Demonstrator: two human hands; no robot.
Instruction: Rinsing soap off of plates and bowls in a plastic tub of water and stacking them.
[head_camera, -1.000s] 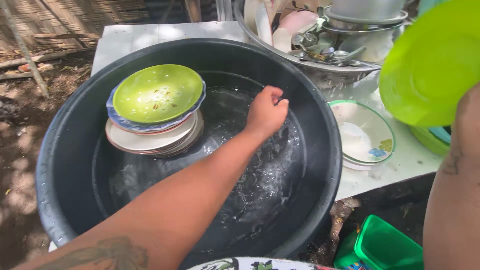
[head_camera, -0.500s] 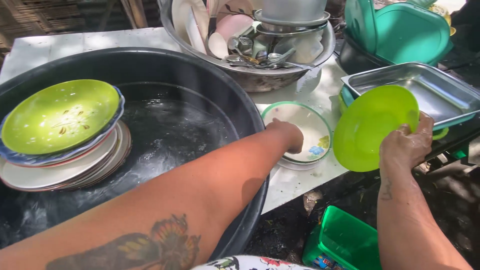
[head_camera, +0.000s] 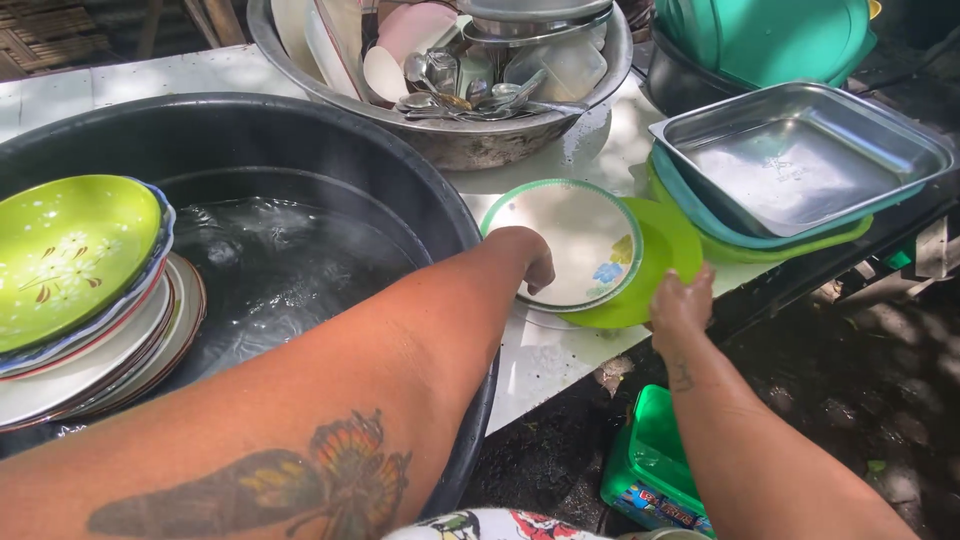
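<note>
Down comes the lime plate, now half under the white plate; my right hand pinches its near rim, my left hand grips the white plate's edge, tilting it up.

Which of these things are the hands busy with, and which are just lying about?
In hand:
left hand on the white plate
right hand on the green plate

Lying about:
black tub
stacked plates
steel tray
metal basin
</note>
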